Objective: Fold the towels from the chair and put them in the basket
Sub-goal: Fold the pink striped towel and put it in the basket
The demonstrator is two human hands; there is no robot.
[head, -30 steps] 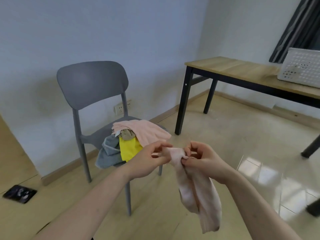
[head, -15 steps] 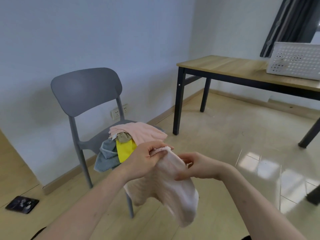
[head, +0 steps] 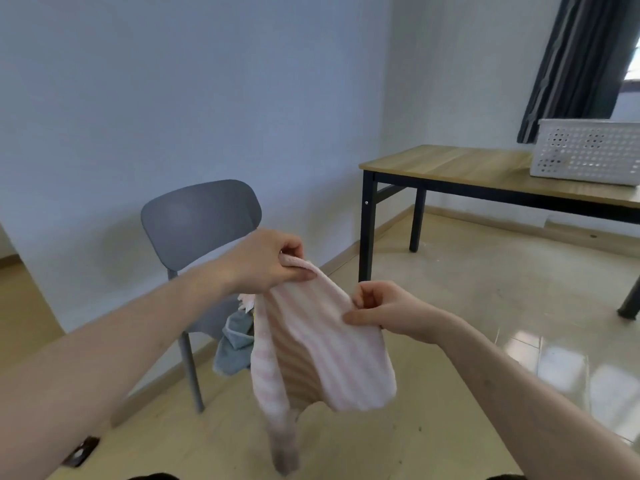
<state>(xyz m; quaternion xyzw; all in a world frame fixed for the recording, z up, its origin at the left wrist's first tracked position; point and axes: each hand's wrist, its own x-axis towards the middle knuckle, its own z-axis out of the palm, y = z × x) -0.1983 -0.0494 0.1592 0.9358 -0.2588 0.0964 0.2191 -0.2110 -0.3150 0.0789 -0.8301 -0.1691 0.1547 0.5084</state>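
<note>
Head view: both hands, left (head: pixel 268 261) and right (head: pixel 384 308), pinch a pink towel (head: pixel 322 344) that hides most of the chair seat (head: pixel 207 317).

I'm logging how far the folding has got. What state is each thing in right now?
pink striped towel: held up in the air, spread between both hands, lower part hanging, not folded.
left hand: pinches one top corner.
right hand: pinches the other top edge.
grey towel: crumpled on the chair, draping over the seat edge.
chair: upright.
basket: upright on the table, contents not visible.
</note>
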